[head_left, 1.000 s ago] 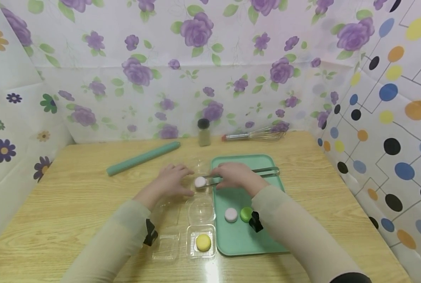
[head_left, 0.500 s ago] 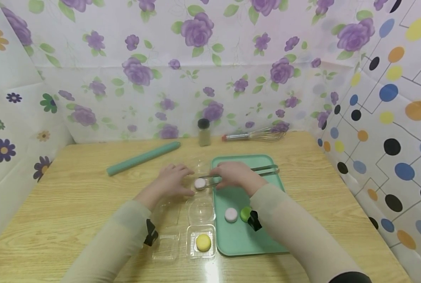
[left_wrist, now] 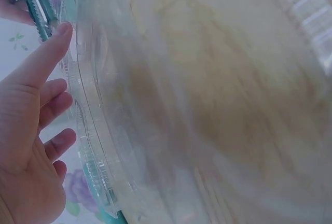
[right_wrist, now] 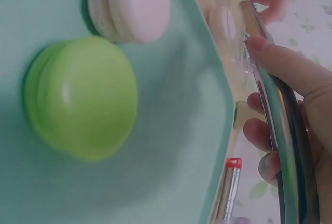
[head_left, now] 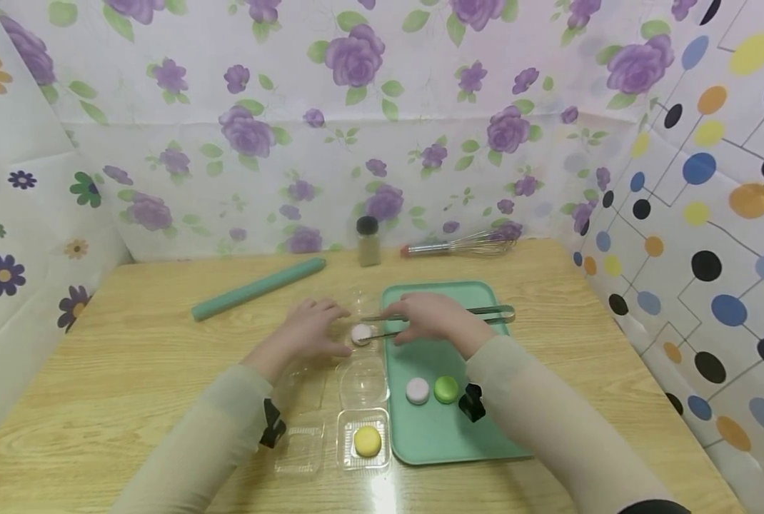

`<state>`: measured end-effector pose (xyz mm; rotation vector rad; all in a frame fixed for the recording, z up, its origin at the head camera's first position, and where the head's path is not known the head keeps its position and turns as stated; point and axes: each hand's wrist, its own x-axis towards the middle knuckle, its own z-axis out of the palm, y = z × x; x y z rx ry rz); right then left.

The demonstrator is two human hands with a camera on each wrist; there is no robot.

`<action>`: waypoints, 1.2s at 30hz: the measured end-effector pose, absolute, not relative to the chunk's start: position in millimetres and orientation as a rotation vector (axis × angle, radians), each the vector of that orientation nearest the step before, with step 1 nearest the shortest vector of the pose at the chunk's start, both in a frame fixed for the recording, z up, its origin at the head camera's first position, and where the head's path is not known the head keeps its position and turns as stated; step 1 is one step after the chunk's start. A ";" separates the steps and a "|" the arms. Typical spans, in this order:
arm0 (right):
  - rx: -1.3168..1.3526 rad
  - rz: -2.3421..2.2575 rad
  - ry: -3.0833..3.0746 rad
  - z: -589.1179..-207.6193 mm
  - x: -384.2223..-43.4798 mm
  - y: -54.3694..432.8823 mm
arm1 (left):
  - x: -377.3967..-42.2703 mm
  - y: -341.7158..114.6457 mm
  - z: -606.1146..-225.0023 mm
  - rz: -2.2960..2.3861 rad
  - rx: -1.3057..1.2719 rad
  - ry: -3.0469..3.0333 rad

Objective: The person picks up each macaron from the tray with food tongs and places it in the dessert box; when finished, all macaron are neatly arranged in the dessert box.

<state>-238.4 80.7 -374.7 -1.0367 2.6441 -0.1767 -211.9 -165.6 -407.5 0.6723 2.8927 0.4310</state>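
Observation:
My right hand (head_left: pixel 428 314) grips metal tongs (head_left: pixel 499 312) over the left edge of the green tray (head_left: pixel 449 435). The tongs' arms are spread, with their tips by a pale pink macaron (head_left: pixel 360 334) in a clear plastic box at the tray's left. Beside that box, my left hand (head_left: pixel 308 330) has its thumb and fingers apart; in the left wrist view the loosely bent fingers are right at the clear plastic wall (left_wrist: pixel 93 130). Another pale pink macaron (head_left: pixel 418 390) and a green macaron (head_left: pixel 446 389) lie on the tray.
Nearer me, an open clear box (head_left: pixel 343 459) holds a yellow macaron (head_left: pixel 367 441); another clear box (head_left: pixel 298 451) stands left of it. Along the back are a green rolling pin (head_left: pixel 258 289), a black-capped jar (head_left: pixel 368 246) and a whisk (head_left: pixel 462 245). Patterned sheets surround the table.
The tongs' tips, earlier close on either side of the pale pink macaron, have spread wider, and the macaron sits in the box. My right hand has shifted slightly rightward; the left stays in place.

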 end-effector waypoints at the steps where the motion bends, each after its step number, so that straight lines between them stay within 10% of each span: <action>1: -1.038 -0.198 2.639 -374.1 -237.6 83.5 | -211.6 -165.7 -407.4 0.431 0.669 2.893; 36: -1.065 -0.429 2.620 -391.5 -193.3 203.7 | -200.2 -228.0 -401.8 0.457 0.645 2.944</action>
